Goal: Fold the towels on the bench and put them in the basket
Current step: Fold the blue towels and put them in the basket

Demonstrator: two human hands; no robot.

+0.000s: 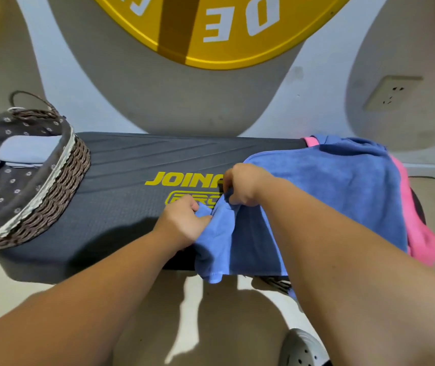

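A blue towel [330, 186] lies spread over the right part of the dark bench [121, 196], its near edge hanging off the front. My left hand [182, 223] pinches the towel's bunched left edge. Just above it, my right hand [242, 184] grips the same edge. Under the blue towel a pink towel [417, 233] shows at the bench's right end. The wicker basket [52, 196] stands on the left end of the bench, lined with dark flowered cloth, and a folded light blue towel [26, 151] lies inside it.
The bench stands against a wall with a large yellow disc [211, 27] above and a socket [393, 92] at the right. A grey clog [303, 350] is on the floor below. Bare bench surface lies between the basket and the towel.
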